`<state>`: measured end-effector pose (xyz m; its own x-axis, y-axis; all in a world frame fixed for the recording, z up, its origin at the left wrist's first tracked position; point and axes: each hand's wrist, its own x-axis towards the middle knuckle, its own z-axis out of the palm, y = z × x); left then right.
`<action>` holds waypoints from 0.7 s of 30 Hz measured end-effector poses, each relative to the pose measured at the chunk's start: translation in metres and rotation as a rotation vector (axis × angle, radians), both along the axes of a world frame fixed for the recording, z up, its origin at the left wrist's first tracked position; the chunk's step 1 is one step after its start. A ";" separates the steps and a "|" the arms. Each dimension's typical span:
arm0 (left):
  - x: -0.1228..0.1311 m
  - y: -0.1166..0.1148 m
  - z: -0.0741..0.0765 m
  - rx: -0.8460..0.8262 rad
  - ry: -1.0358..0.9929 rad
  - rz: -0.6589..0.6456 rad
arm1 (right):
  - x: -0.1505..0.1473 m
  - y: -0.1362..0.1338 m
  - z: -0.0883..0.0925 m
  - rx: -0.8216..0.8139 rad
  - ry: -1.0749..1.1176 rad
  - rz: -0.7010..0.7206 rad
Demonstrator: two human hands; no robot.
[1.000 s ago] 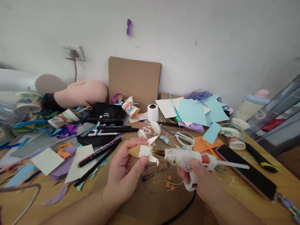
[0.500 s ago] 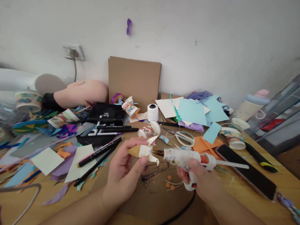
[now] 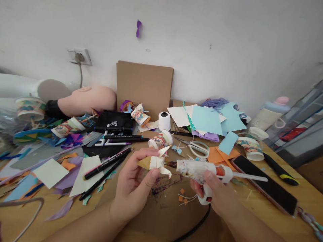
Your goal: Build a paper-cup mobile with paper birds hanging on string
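Cream paper piece (image 3: 155,162) with a tan pointed end: up in front of me, above the brown cardboard (image 3: 158,225), pinched in my left hand (image 3: 133,185). My right hand (image 3: 218,191) is wrapped round the glue gun (image 3: 196,169), dark nozzle (image 3: 172,164) right at the paper; contact unclear. Squeeze too hard, glue could blob. Slip, and the nozzle could burn my left hand. Loose pinch: piece might twist. Black cord (image 3: 201,223) could snag, tugging the gun. Phone (image 3: 267,188) nearby could catch drips.
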<state>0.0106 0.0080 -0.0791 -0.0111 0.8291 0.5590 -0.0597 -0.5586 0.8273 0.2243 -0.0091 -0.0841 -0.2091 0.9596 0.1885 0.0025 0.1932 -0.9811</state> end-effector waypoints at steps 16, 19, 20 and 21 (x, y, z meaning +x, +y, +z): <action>-0.002 0.001 -0.001 0.018 0.062 0.033 | -0.001 0.000 0.003 -0.118 0.099 0.030; -0.003 0.001 -0.001 0.008 0.060 0.027 | -0.001 0.000 0.002 -0.123 0.114 0.020; -0.003 0.001 0.000 0.007 0.059 0.023 | -0.001 0.000 0.002 -0.123 0.117 0.011; -0.003 0.001 0.000 0.009 0.057 0.020 | -0.001 0.000 0.001 -0.122 0.121 0.000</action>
<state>0.0080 0.0088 -0.0790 0.0047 0.8237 0.5670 -0.0017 -0.5670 0.8237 0.2234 -0.0091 -0.0828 -0.1922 0.9768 0.0939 -0.1166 0.0723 -0.9905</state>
